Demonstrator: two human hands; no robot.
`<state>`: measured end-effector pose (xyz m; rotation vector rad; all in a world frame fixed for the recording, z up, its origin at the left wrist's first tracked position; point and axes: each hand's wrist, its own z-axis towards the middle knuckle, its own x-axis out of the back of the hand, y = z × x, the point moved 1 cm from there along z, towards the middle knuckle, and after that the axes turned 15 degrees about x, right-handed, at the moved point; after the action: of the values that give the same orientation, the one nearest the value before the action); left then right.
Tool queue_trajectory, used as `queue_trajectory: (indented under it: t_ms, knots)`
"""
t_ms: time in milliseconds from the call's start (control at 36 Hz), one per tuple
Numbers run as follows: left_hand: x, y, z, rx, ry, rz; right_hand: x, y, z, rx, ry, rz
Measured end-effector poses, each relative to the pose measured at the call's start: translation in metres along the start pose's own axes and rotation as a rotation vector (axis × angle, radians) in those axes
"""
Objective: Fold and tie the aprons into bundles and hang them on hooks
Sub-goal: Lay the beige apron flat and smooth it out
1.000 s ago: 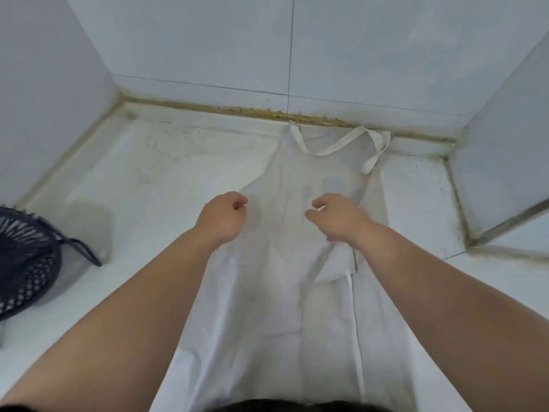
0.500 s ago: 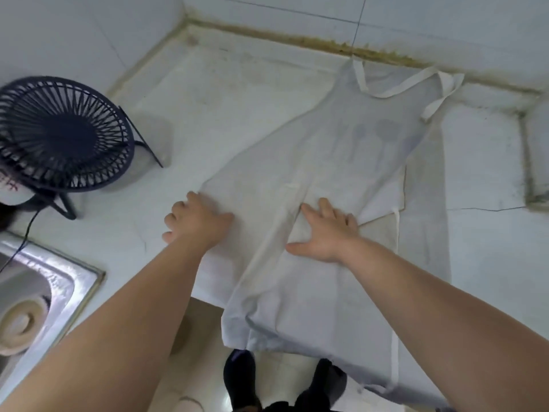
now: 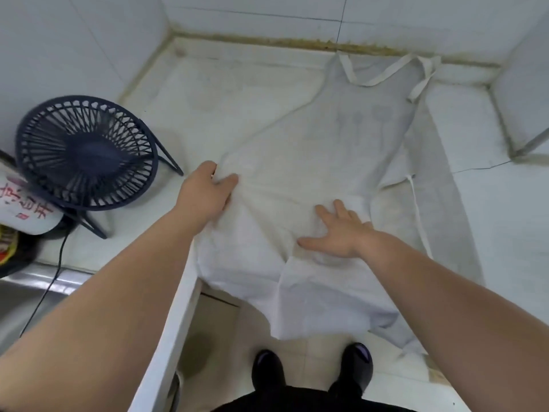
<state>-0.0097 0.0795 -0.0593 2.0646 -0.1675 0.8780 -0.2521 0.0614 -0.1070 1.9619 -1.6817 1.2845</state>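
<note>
apron (image 3: 312, 162): white, spread flat on the bench (image 3: 214, 93), bib end toward the back wall (image 3: 267, 13), lower part draped over the front edge and hanging toward the floor (image 3: 219, 322).
bib print (image 3: 365, 120): faint grey marks showing through the fabric; too pale to read.
neck strap (image 3: 374, 81): off-white loop lying on top of the bib, close to where the bench meets the wall, one end folded over on the right.
waist tie (image 3: 419, 215): thin white tape starting at the apron's right waist corner and running down the right side of the skirt toward the front edge.
left hand (image 3: 205, 194): at the apron's left waist corner, fingers curled over the edge with the thumb on top, a bunch of fabric pinched between them; creases fan out from the grip.
right hand (image 3: 341, 233): flat on the middle of the apron, palm down, fingers straight and spread apart, pressing the cloth onto the bench.
desk fan (image 3: 86, 150): dark blue, round grille, standing on the bench left of the apron, near the left hand but apart from it.
cable (image 3: 44, 292): black, trailing from under the fan across the steel sink (image 3: 26, 292).
shoes (image 3: 267, 370): black pair on the floor below the hanging hem.
</note>
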Motion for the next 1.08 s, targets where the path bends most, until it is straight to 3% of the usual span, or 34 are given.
queue_trajectory:
  t_ms: [56,139,222,306,389,472,583,722,917,1083]
  knots:
    - [0.006,-0.003,0.001,0.018,-0.039,-0.113,-0.002,-0.001,-0.002,-0.004,0.013,-0.035]
    - [0.012,-0.016,-0.005,0.147,-0.281,-0.194,-0.008,-0.005,-0.005,-0.029,0.109,-0.021]
    - [0.013,-0.037,-0.013,0.272,-0.491,-0.032,-0.012,-0.01,-0.008,-0.031,0.189,0.014]
    - [0.011,-0.056,-0.023,0.351,-0.595,0.062,-0.017,-0.019,-0.015,0.012,0.193,0.067]
    - [0.006,-0.064,-0.03,0.27,-0.52,0.091,-0.018,-0.027,-0.025,0.107,0.136,0.081]
    - [0.002,-0.062,-0.042,0.156,-0.296,0.066,-0.024,-0.024,-0.034,0.167,0.066,-0.006]
    - [0.01,-0.062,-0.061,0.191,-0.128,-0.097,-0.035,-0.01,-0.046,0.119,0.037,-0.135]
    - [0.025,-0.065,-0.084,0.224,-0.244,-0.16,-0.045,-0.02,-0.061,0.144,0.155,-0.157]
    - [0.03,-0.053,-0.111,0.088,-0.256,-0.113,-0.066,-0.016,-0.082,0.179,0.01,-0.217]
    - [0.023,-0.033,-0.136,0.036,-0.465,-0.327,-0.072,-0.015,-0.084,0.151,-0.06,-0.191]
